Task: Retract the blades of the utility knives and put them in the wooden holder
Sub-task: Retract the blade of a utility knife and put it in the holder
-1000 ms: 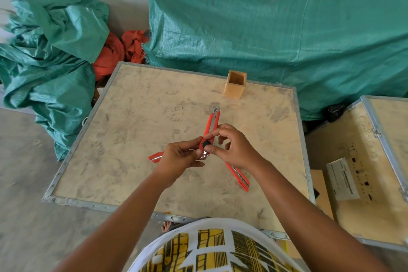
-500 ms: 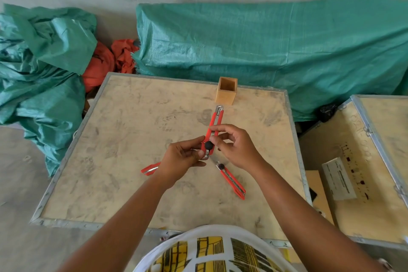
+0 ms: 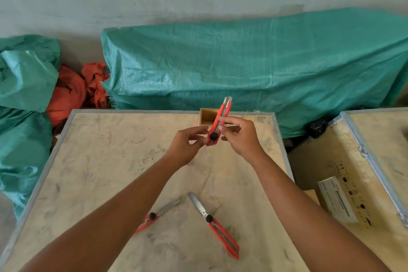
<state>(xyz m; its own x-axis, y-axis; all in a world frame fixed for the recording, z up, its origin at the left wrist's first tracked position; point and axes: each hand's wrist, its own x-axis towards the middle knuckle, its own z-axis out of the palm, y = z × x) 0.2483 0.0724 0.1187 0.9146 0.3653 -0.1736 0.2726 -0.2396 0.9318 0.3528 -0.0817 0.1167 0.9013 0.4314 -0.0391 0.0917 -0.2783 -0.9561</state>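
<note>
- Red utility knife raised near-upright in front of the wooden holder, pinched by both the left hand and right hand.
- Two further knives, left knife and right knife, lie on the table with blades extended.

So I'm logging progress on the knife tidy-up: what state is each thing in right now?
Held knife: upright in both hands, little or no blade showing.
Left knife on table: lying flat, blade out.
Right knife on table: lying flat, blade out.
Holder: upright at the table's far edge, no knife seen in it.
Left hand: pinching the held knife's lower end.
Right hand: gripping the held knife's body.
</note>
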